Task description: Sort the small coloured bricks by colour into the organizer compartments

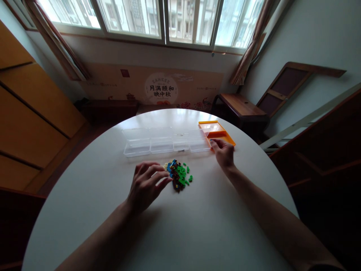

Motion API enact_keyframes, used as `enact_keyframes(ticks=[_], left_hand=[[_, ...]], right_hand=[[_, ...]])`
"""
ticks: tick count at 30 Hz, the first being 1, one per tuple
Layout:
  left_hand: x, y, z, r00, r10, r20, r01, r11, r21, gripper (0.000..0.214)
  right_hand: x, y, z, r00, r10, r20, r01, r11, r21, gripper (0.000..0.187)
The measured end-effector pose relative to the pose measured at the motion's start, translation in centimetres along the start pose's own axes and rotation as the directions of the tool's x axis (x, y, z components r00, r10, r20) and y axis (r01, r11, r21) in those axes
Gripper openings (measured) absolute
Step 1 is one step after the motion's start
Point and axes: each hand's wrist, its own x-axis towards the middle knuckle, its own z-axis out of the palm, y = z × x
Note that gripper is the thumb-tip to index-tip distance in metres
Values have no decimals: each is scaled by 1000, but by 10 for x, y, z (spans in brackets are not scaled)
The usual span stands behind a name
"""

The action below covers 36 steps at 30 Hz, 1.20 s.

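Note:
A small pile of toy building bricks (182, 174) in green, blue, brown and cream lies on the white table. My left hand (146, 184) is at the pile's left side, fingers bent and apart, thumb tip near the blue and brown bricks; no brick shows in it. My right hand (224, 152) is at the near left edge of the orange tray (229, 141), thumb and forefinger pinched. A tiny bluish spot shows at its fingertips, too small to name. Left of the tray stands a row of clear plastic compartments (162, 145), with a small dark thing in one.
The round white table (98, 195) fills the foreground. Beyond it are a wooden chair (242, 105), a long printed panel (107, 79) below the window, and curtains. An orange-brown cabinet (31, 105) stands on the left.

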Motion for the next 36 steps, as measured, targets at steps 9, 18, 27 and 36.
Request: enact_keyframes(ticks=[9,18,27,36], left_hand=[[-1,-3,1,999,-40,-19,41,999,22,6],[-5,-9,2,979,-202,37,200,979,49,17],[-9,-12,4,913,-359,194,336,931,143,17],[-12,-14,5,877,-403,262,370,914,169,13]], right_hand=[[23,31,-19,988,66,-143,-82,990,-113,37],[18,23,-15,989,55,-140,-64,996,-63,35],[-15,-15,-1,894,-179,410,222,973,-58,25],[-46,-47,8,368,-222,903,473,881,24,40]])
